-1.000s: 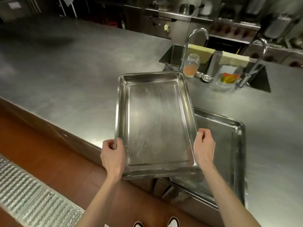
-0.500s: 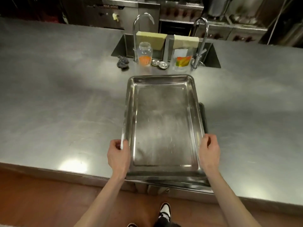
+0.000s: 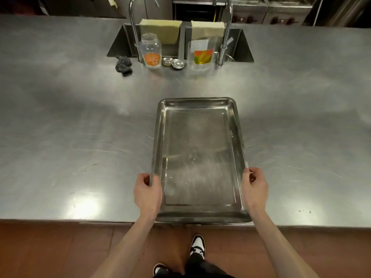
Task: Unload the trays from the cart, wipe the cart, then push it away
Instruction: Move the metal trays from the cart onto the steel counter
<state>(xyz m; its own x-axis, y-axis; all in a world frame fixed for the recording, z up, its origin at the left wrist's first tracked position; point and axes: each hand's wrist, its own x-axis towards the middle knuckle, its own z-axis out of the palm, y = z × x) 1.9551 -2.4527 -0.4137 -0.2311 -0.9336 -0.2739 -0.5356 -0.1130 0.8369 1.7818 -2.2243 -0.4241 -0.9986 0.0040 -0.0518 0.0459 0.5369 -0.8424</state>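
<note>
A rectangular steel tray (image 3: 197,157) lies lengthwise at the near edge of the steel counter (image 3: 80,137). It covers the tray beneath it, which is hidden now. My left hand (image 3: 147,194) grips the tray's left rim near the front corner, thumb over the lip. On the opposite side my right hand (image 3: 254,188) grips the right rim. The cart is not in view.
Behind the tray a double sink (image 3: 178,42) with two taps holds two yellow cloths (image 3: 160,29). A glass jar (image 3: 151,51), a dark scouring pad (image 3: 123,64), two small metal lids (image 3: 173,62) and a clear container (image 3: 201,55) stand along its front.
I turned to face the counter squarely. The tray in my hands came down over the tray lying there, lined up with it, and now hides it.
</note>
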